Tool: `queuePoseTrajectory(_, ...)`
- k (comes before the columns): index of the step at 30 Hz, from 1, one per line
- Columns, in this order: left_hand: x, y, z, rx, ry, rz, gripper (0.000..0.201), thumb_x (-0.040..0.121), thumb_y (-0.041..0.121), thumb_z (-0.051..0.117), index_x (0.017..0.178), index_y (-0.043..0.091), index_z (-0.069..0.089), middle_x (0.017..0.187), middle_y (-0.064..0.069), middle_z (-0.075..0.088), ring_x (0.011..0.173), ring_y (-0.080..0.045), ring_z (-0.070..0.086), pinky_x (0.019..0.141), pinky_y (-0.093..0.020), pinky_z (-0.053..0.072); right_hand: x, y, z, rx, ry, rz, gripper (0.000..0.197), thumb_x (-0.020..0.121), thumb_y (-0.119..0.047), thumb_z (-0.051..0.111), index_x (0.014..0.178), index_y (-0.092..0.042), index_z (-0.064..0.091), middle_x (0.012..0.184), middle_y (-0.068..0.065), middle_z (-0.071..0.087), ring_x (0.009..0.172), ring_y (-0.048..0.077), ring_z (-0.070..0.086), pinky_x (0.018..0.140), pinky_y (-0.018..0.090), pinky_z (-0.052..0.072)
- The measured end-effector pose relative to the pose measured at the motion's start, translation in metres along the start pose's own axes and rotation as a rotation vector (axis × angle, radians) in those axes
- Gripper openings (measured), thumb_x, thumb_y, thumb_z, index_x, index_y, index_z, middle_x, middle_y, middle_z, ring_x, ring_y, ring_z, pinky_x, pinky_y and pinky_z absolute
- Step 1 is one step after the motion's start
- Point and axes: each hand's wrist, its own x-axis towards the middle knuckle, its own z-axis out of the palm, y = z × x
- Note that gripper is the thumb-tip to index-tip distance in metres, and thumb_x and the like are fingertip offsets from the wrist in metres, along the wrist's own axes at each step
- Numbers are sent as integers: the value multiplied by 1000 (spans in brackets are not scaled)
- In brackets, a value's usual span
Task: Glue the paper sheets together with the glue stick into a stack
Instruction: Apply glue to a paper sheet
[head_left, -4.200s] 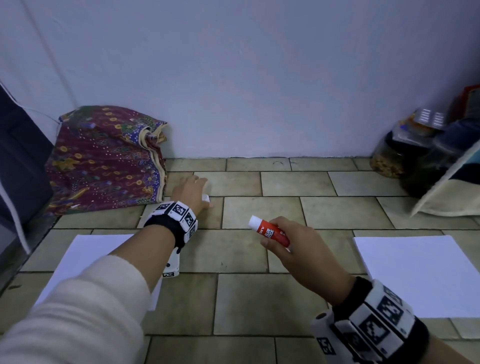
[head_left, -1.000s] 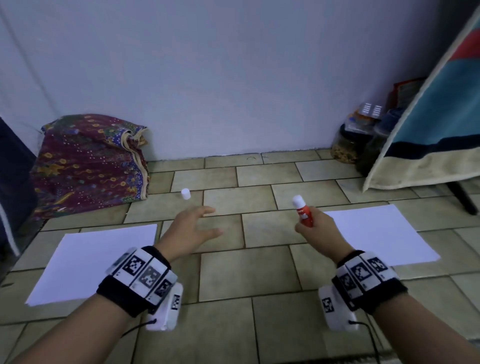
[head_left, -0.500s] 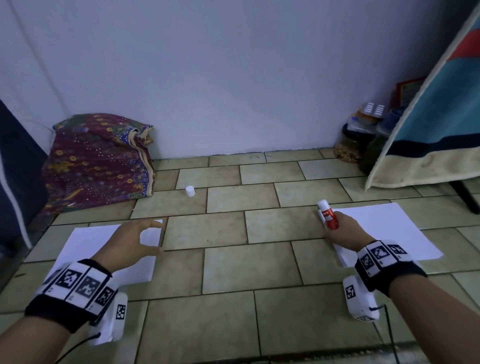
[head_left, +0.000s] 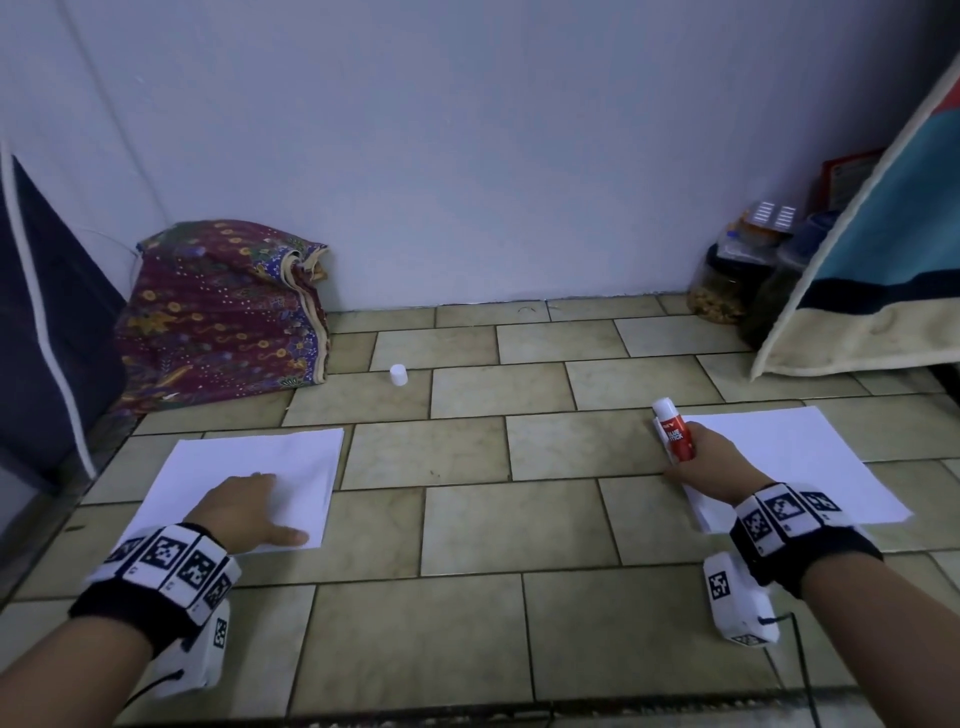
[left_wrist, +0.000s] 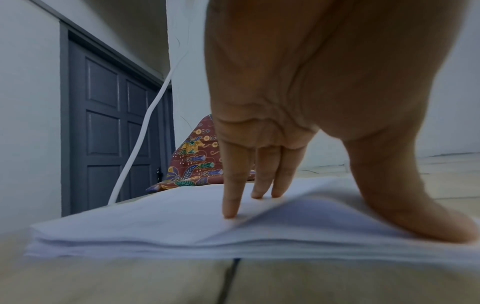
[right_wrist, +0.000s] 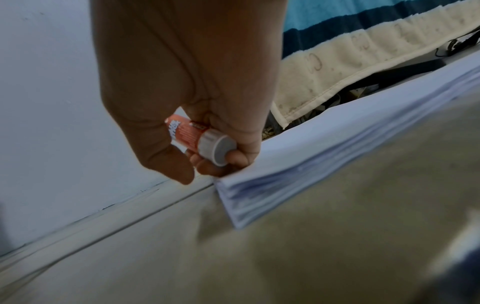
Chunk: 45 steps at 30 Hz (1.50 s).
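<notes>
Two piles of white paper lie on the tiled floor. My left hand (head_left: 249, 512) rests with straight fingers (left_wrist: 232, 197) on the left pile (head_left: 291, 462), whose top sheet (left_wrist: 306, 214) bulges up by the thumb. My right hand (head_left: 711, 457) grips a red glue stick (head_left: 674, 431), uncapped end up, at the left edge of the right pile (head_left: 810, 457). In the right wrist view the glue stick (right_wrist: 197, 142) sits in my curled fingers, which touch the corner of the right pile (right_wrist: 324, 156). A small white cap (head_left: 398, 374) stands on the floor near the wall.
A patterned cloth bundle (head_left: 218, 312) lies against the wall at the back left, beside a dark door (left_wrist: 109, 127). Jars (head_left: 727, 286) and a hanging blue and cream towel (head_left: 883, 270) crowd the back right corner. Bare tiles (head_left: 467, 519) separate the two piles.
My left hand has come down from beside the cap onto the left pile. My right hand, still holding the glue stick, has lowered to the right pile's left edge.
</notes>
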Motion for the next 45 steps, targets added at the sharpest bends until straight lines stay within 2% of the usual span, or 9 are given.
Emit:
queuePoseTrajectory(4, 1, -3, -9, 44, 73, 5, 65, 94, 45, 55, 144, 9, 37, 143, -10, 47, 128, -24, 46, 99, -28, 37, -3, -3, -1, 10, 6, 11, 22, 82, -6, 64, 98, -7, 49, 82, 4, 51, 78, 20, 48, 61, 25, 33)
queuePoseTrajectory(10, -26, 29, -47, -51, 619, 169, 37, 84, 3, 66, 118, -8, 57, 86, -27, 65, 77, -40, 62, 65, -41, 45, -3, -3, 0, 33, 10, 7, 16, 83, -8, 63, 92, -8, 49, 78, 4, 52, 71, 17, 48, 58, 22, 33)
queuePoseTrajectory(17, -48, 165, -11, 42, 375, 489, 36, 89, 14, 51, 125, 10, 52, 117, -3, 63, 100, -12, 59, 83, -22, 43, -3, -8, -3, 46, 10, 29, 19, 80, -9, 68, 83, -12, 50, 74, 1, 50, 68, 13, 46, 57, 22, 31)
queuePoseTrajectory(21, -48, 209, 15, 147, 148, 515, 34, 97, 15, 42, 130, 7, 45, 124, -10, 58, 110, -24, 57, 84, -28, 43, -10, -10, -3, 139, 89, -3, 27, 81, -8, 66, 69, -19, 45, 67, 0, 48, 63, 13, 44, 57, 23, 31)
queuePoseTrajectory(26, -43, 219, 20, 245, -68, 547, 66, 90, 65, 44, 120, 6, 55, 117, -11, 59, 104, -26, 57, 82, -31, 42, -20, -13, -8, 271, 180, -52, 21, 87, -19, 64, 74, -6, 54, 67, 4, 48, 67, 20, 46, 60, 25, 33)
queuePoseTrajectory(32, -29, 223, 10, 277, -89, 601, 45, 94, 42, 57, 128, 13, 52, 130, -11, 46, 115, -28, 49, 94, -35, 43, -25, -50, -23, 242, -26, -291, 46, 94, -42, 55, 63, -9, 46, 58, -1, 33, 54, 13, 32, 55, 25, 24)
queuePoseTrajectory(34, -24, 224, 12, 328, -45, 664, 52, 87, 35, 68, 129, 11, 47, 131, -11, 41, 118, -27, 44, 95, -39, 46, -20, -63, -21, 134, -69, -307, 9, 93, -26, 60, 95, -21, 67, 72, -7, 53, 65, 9, 46, 59, 17, 31)
queuePoseTrajectory(36, -18, 227, 15, 341, -20, 730, 63, 85, 35, 69, 135, 10, 40, 138, -10, 35, 124, -27, 38, 97, -43, 45, -14, -71, -15, 145, -4, -291, 29, 84, -19, 71, 113, -19, 65, 94, -4, 60, 84, 11, 53, 66, 19, 37)
queuePoseTrajectory(45, 10, 234, 16, 321, -5, 695, 72, 88, 51, 59, 138, 5, 35, 145, -11, 31, 130, -27, 34, 105, -42, 36, 8, -109, 3, 228, 137, -266, 26, 75, -15, 79, 95, -9, 64, 83, 2, 62, 76, 16, 57, 62, 20, 43)
